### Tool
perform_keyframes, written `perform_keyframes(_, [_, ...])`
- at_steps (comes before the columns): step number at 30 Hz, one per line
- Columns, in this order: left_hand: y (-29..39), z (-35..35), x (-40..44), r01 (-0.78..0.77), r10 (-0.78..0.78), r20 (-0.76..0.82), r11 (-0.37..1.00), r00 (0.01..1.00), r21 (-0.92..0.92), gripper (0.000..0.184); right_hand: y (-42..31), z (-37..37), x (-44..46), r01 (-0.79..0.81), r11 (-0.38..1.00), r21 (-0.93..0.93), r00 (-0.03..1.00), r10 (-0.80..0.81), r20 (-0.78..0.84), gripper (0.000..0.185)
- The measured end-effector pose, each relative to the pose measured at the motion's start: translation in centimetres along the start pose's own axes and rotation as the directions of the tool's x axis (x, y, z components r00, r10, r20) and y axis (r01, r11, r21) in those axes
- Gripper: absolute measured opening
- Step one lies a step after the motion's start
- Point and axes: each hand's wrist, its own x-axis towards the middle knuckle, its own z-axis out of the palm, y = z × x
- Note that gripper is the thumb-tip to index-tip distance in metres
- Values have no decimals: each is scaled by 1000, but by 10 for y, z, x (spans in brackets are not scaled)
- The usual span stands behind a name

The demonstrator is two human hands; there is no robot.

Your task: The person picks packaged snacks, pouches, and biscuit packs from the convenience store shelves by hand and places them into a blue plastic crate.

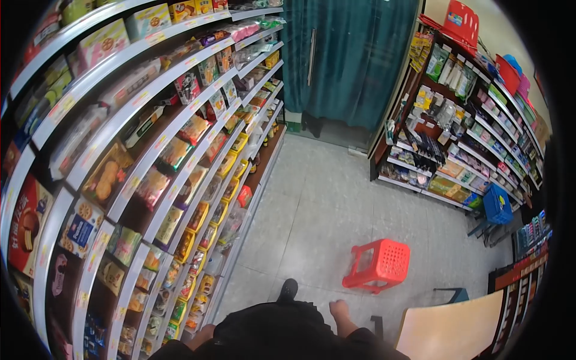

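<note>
Low in the view, my left hand [202,336] shows only in part beside my dark clothing, close to the lower shelves of packaged snacks [207,282]. Its fingers are hidden. On the other side my right hand [339,310] hangs over the grey floor, small and blurred, so its fingers do not show clearly. I make out nothing in either hand. Ahead of the right hand and to its right stands a red plastic stool [387,262], apart from it. The dark tip of a shoe [288,289] shows between my hands.
Long snack shelves [174,126] run along the left. A green curtain [348,60] hangs behind a glass door at the back. Household goods fill a rack [444,120] at right, near a blue stool [497,204]. A light wooden tabletop [450,327] is at lower right.
</note>
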Motion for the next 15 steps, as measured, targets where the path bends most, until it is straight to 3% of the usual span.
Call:
perform_keyframes(1, [-85, 39, 98, -87, 86, 11, 993, 996, 84, 48, -20, -12, 34, 53, 998, 19, 999, -53, -9, 40])
perform_keyframes(2, [-33, 13, 97, -202, 223, -13, 906, 975, 373, 46, -35, -13, 73, 104, 994, 37, 995, -103, -14, 40])
perform_keyframes(3, [-34, 8, 138, -96, 129, -58, 912, 990, 399, 44, -44, -12, 118, 349, 917, -195, 933, -360, -24, 39])
perform_keyframes(4, [-8, -18, 137, -69, 105, -306, 990, 946, 126, 41, -50, -12, 156, 547, 730, -409, 808, -588, 31, 40])
perform_keyframes(5, [37, -52, 140, 161, -269, -222, 899, 937, -408, 37, -68, -13, 179, 312, 943, 112, 950, -308, -50, 38])
perform_keyframes(6, [48, -62, 163, 28, -275, -269, 746, 923, -666, 35, -97, -22, 199, -24, 802, 596, 999, 3, 36, 37])
perform_keyframes(7, [64, -82, 184, 6, -276, -271, 711, 922, -703, 33, -131, -67, 182, -27, 812, 583, 999, 1, 44, 37])
perform_keyframes(8, [86, -104, 193, -112, -178, -279, 619, 944, -777, 33, -185, -115, 146, -91, 807, 583, 996, 58, 74, 37])
perform_keyframes(9, [117, -130, 191, -165, -135, -320, 636, 938, -754, 34, -188, -101, 176, 178, 927, 331, 982, -146, -119, 35])
perform_keyframes(10, [146, -152, 188, -214, -96, -357, 648, 929, -731, 36, -193, -90, 198, 405, 914, 13, 891, -392, -231, 33])
perform_keyframes(11, [164, -164, 194, -241, -92, -391, 653, 916, -718, 36, -200, -93, 198, 412, 911, -10, 891, -405, -204, 33])
perform_keyframes(14, [172, -180, 222, -338, -21, -450, 629, 893, -700, 36, -222, -94, 195, 471, 882, 11, 881, -470, -54, 29])
perform_keyframes(15, [174, -186, 224, -288, -65, -413, 618, 908, -731, 36, -207, -71, 212, 66, 816, 575, 988, -136, 79, 29])
